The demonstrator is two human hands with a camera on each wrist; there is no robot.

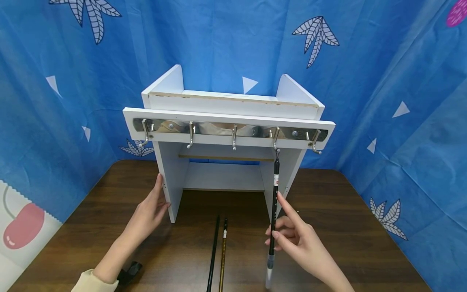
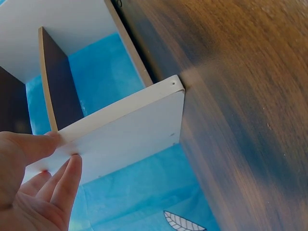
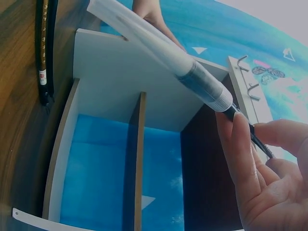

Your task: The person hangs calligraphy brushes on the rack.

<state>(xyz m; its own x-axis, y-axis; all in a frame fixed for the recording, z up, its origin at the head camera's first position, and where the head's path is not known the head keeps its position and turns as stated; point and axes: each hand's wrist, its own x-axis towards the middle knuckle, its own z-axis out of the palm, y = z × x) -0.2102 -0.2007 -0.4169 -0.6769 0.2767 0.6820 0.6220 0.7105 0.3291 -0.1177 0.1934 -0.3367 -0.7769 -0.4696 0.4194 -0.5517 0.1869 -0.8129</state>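
Note:
My right hand (image 1: pixel 297 239) holds a calligraphy brush (image 1: pixel 275 194) by its black handle, with the index finger laid along it. The brush stands upright, tip down, its pale bristles inside a clear cap (image 3: pixel 144 41). The small loop at its top end meets the fourth hook (image 1: pixel 276 140) from the left on the metal hook rail. That rail is fixed across the front of a white wooden shelf (image 1: pixel 233 110). At the shelf's left side panel (image 2: pixel 130 134), my left hand (image 1: pixel 146 213) grips the edge, thumb on the front edge and fingers against the outer face.
Two more brushes, a black one (image 1: pixel 214 253) and a brown-gold one (image 1: pixel 223 253), lie side by side on the dark wooden table (image 1: pixel 321 202). A black object (image 1: pixel 129 273) is beside the left forearm. Blue patterned cloth (image 1: pixel 233 36) hangs behind.

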